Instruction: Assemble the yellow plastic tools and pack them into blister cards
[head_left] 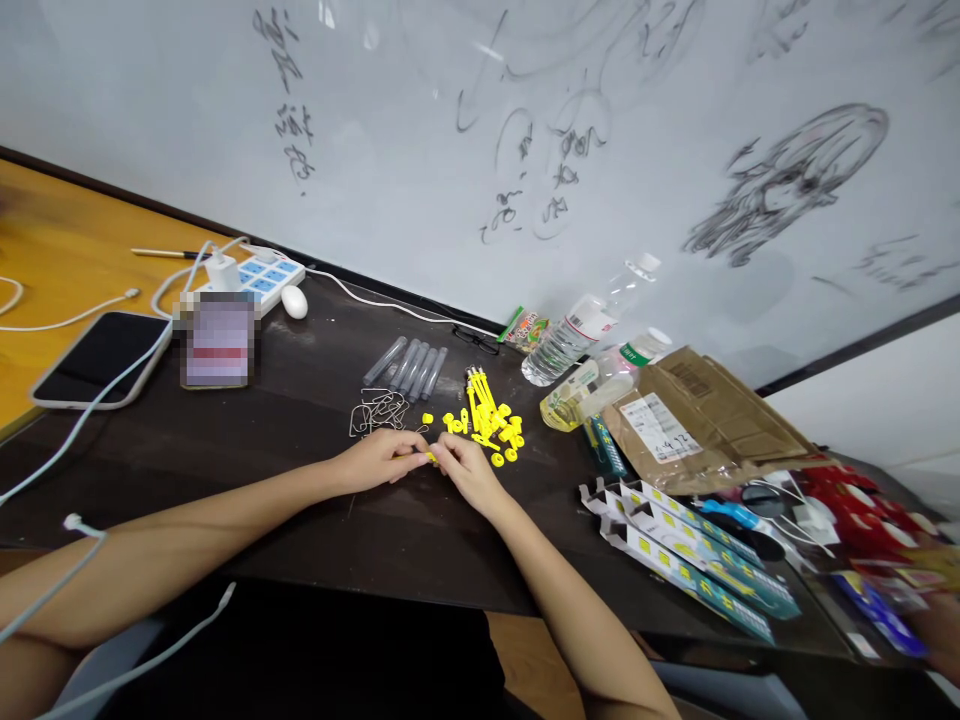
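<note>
My left hand [382,458] and my right hand [466,465] meet over the dark table, fingertips pinched together on a small yellow plastic part [431,457]. Most of that part is hidden by the fingers. Just beyond my right hand lies a heap of yellow plastic pieces [491,415], some long and rod-like, others small and round. Behind my left hand sits a tangle of bent metal wires [379,410]. Several clear plastic tubes [416,370] lie side by side farther back.
On the right stand plastic bottles [566,340], a brown parcel bag [705,420] and opened teal-and-white boxes [682,560]. At left are a phone [101,360], a power strip [266,280] and a white round object [294,302]. Eyeglasses [476,340] rest near the whiteboard [420,150].
</note>
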